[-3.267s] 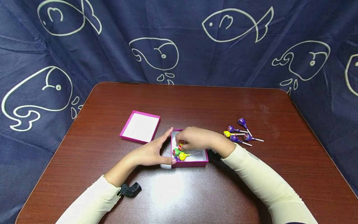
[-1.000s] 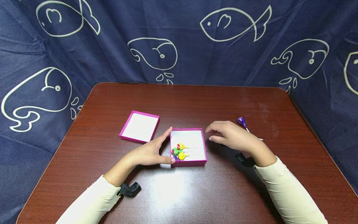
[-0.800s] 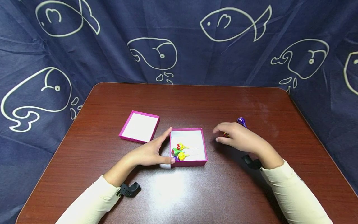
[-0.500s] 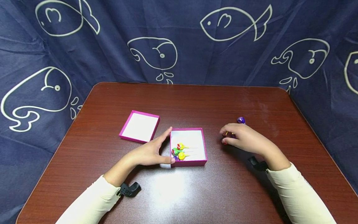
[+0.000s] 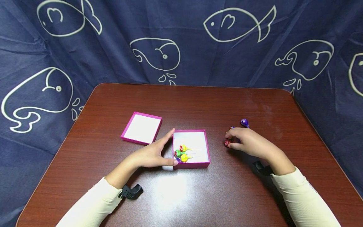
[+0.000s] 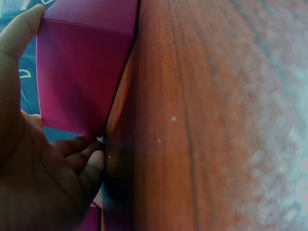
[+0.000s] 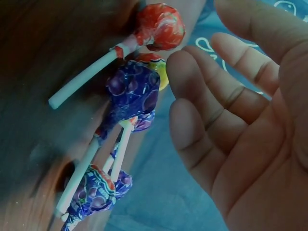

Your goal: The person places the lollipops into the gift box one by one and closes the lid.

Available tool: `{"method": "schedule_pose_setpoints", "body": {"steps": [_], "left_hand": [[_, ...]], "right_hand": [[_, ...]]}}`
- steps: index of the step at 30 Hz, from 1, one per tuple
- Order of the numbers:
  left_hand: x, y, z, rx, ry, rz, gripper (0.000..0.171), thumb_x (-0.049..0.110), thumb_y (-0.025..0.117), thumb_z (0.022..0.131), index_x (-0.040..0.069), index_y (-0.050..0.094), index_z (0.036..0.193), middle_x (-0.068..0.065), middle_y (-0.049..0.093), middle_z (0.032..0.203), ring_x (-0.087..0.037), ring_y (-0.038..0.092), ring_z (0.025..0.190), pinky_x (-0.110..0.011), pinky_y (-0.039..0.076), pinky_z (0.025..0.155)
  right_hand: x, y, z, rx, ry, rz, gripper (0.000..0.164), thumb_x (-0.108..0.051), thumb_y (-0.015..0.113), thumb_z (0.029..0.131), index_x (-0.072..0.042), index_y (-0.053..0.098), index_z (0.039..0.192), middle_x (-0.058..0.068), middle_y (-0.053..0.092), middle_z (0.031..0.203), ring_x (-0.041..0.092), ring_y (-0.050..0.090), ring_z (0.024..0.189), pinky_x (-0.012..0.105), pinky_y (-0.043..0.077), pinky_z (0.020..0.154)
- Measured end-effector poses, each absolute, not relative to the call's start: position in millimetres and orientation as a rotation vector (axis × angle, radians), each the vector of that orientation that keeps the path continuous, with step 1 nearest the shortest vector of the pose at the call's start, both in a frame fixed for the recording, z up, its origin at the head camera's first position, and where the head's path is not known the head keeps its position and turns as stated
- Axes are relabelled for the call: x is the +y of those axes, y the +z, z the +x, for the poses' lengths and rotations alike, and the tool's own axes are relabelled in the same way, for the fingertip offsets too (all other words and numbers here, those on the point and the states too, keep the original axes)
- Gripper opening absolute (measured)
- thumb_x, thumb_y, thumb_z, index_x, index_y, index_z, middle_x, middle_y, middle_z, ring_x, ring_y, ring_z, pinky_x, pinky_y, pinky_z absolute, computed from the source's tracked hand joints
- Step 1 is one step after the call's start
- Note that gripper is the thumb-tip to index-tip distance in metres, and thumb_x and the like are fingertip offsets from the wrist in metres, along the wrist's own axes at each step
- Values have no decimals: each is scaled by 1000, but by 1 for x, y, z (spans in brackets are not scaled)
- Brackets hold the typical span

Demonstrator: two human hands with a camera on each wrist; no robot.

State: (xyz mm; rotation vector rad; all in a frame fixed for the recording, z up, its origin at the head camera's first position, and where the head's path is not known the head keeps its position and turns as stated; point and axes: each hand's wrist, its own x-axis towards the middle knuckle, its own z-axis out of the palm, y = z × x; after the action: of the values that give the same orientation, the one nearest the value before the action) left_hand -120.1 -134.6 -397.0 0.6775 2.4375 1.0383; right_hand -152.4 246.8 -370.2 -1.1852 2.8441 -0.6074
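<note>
My left hand (image 5: 151, 157) holds the open pink box (image 5: 208, 154) by its left side, thumb at the near corner and index finger at the far one. Yellow (image 5: 185, 158) and green (image 5: 178, 154) lollipops lie in its near left part, with a purple one partly behind my thumb. To the right, my right hand (image 5: 249, 143) hovers low over loose lollipops and covers most of them. A red lollipop (image 7: 161, 26) and purple lollipops (image 7: 132, 91) show at its fingertips in the right wrist view; its loosely bent fingers have nothing between them.
A pink lid (image 5: 143, 128) with a white inside lies left of the box, behind my left hand. One purple lollipop (image 5: 244, 122) sits just beyond my right hand. A blue curtain (image 5: 193, 69) with fish drawings hangs behind the brown table (image 5: 181, 104).
My right hand has left the inside of the box and moved right to the loose lollipops, its fingertips now lower among them. The left hand and the box have stayed put.
</note>
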Motion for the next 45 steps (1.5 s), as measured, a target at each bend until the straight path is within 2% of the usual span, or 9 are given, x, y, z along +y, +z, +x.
{"method": "schedule_pose_setpoints", "body": {"steps": [3,11,21,27,38,45], "left_hand": [[-135,-398,-121,2441,1041,685,114,52,78,80,23,4,161,-4,15,164,-21,23,145,-45,22,117],[-135,-398,-121,2440,1041,683,114,53,78,80,24,3,161,-3,15,164,-21,22,146,-45,22,117],[-135,-397,-119,2434,1056,693,114,51,79,80,22,4,161,-5,16,164,-23,23,146,-46,22,117],[-135,-398,-120,2427,1055,683,115,52,79,79,23,3,161,-3,15,164,-20,23,146,-45,22,117],[-135,-398,-120,2431,1041,665,115,52,79,79,26,3,161,-2,15,164,-18,22,146,-42,22,117],[-135,-398,-120,2436,1051,682,115,51,79,79,22,4,161,-4,16,164,-21,24,146,-44,22,117]], "right_hand": [[246,-373,-153,2846,-583,-1185,18,-4,78,81,-9,70,96,-2,67,94,16,63,91,41,51,81],[246,-381,-156,2849,-601,-1257,20,0,80,78,-11,68,90,-6,63,86,11,59,82,35,50,74],[244,-381,-156,2881,-510,-1248,19,-2,79,79,-10,67,92,-2,64,88,18,63,86,41,51,77],[243,-381,-155,2905,-460,-1237,22,-4,82,78,-11,67,92,-3,62,88,17,61,83,41,52,73],[241,-377,-157,2862,-519,-1245,17,-2,78,81,-13,68,90,-5,61,86,12,59,80,37,51,71],[235,-370,-159,2805,-624,-1295,14,-2,74,85,-14,69,91,-7,61,88,10,60,83,33,51,73]]}}
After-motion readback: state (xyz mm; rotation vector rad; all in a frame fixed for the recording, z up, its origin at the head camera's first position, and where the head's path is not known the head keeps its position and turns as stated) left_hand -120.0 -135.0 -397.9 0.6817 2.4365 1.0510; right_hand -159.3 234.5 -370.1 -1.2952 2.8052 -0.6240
